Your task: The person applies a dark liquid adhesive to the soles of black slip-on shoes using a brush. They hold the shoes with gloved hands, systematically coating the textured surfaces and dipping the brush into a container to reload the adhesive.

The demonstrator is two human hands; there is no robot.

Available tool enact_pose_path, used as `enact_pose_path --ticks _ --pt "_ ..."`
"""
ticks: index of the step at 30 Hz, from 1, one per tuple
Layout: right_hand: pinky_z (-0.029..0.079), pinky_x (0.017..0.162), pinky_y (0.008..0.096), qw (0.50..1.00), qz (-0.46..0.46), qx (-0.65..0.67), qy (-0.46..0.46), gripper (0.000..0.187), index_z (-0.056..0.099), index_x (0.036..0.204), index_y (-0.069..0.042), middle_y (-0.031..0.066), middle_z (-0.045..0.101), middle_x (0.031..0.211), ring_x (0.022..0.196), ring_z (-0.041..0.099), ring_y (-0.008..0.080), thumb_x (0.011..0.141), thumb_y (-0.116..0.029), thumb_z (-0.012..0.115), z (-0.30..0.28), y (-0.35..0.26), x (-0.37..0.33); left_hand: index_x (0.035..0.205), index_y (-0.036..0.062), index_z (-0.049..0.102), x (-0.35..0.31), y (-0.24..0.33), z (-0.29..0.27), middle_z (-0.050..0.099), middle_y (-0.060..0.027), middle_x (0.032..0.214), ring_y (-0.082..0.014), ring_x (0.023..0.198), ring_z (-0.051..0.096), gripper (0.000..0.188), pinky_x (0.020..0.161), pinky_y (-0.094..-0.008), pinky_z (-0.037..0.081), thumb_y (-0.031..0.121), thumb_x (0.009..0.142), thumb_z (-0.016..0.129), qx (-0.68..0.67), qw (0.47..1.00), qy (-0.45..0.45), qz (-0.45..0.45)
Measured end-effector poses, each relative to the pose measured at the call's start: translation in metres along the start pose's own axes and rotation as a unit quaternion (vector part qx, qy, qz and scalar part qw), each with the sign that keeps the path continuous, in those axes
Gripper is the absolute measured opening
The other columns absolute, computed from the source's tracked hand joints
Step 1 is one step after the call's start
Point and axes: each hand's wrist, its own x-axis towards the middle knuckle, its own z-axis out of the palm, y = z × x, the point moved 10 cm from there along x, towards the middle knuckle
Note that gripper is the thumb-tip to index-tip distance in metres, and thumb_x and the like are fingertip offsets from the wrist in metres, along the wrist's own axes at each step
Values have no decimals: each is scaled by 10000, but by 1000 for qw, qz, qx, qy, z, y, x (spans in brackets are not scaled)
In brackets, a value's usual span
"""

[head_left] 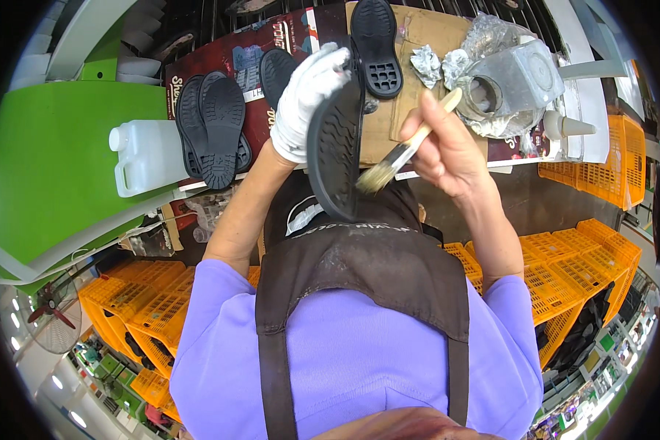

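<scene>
A white-gloved left hand [304,103] grips a black shoe sole [337,154] near its far end, fingers wrapped over the edge. The bare right hand [447,143] is closed around the pale handle of a paintbrush [400,158], pinched between thumb and fingers. The sole is between the two hands, tipped on its side above the lap, treaded face toward the left; its near end hangs free. The bristles are just beside its right edge; whether they touch is hard to tell.

The sole looks like molded rubber: probably light, firm but able to flex, hard to break, its grooved tread less likely to slip than a smooth face. The rim at one end seems the sensible hold, leaving the rest clear.

Both elbows are bent, the left forearm reaching up and inward, the right wrist angling the brush down to the left.

Beyond, more black soles [224,121] lie on the cardboard-covered bench, with a white jug [150,158] at left and a cloudy container [521,81] on its side at right. Orange crates [565,279] flank the person's dark apron [363,264].
</scene>
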Motion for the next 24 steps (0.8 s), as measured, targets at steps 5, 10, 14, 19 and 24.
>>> enact_pose_path --ticks 5,10,14,19,24 --pt "260 330 166 988 -119 97 -5 390 613 854 -18 -41 431 479 358 327 43 923 -370 458 -22 -43 -6 1155 -3 485 -31 -26 31 546 -117 1123 -187 1020 538 398 877 -344 438 82 793 625 -463 797 12 -388" --pt "406 530 201 897 -322 -301 17 192 618 948 26 47 583 699 601 511 99 853 -128 553 0 -89 -36 1209 -34 415 -43 2 48 562 -228 1043 -294 889 595 608 792 -370 500 486 924 282 -720 541 41 -433" --pt "448 609 255 752 -390 -517 -119 157 658 908 -11 74 605 802 671 556 149 756 5 621 54 -78 -44 1201 -21 444 -47 3 57 586 -227 992 -282 799 619 685 642 -342 541 570 899 276 -737 534 17 -413" --pt "453 620 271 720 -342 -586 -146 260 659 947 -45 62 564 750 698 559 167 709 56 634 59 -58 -34 1214 -1 443 -49 8 59 596 -213 968 -267 785 627 716 623 -348 545 604 885 247 -735 477 75 -476" --pt "448 589 275 639 -457 -618 21 222 650 940 -41 76 562 734 653 561 180 740 53 625 35 -91 -31 1234 38 441 -59 27 72 587 -209 993 -287 797 621 689 657 -379 539 600 884 249 -780 445 -12 -440"
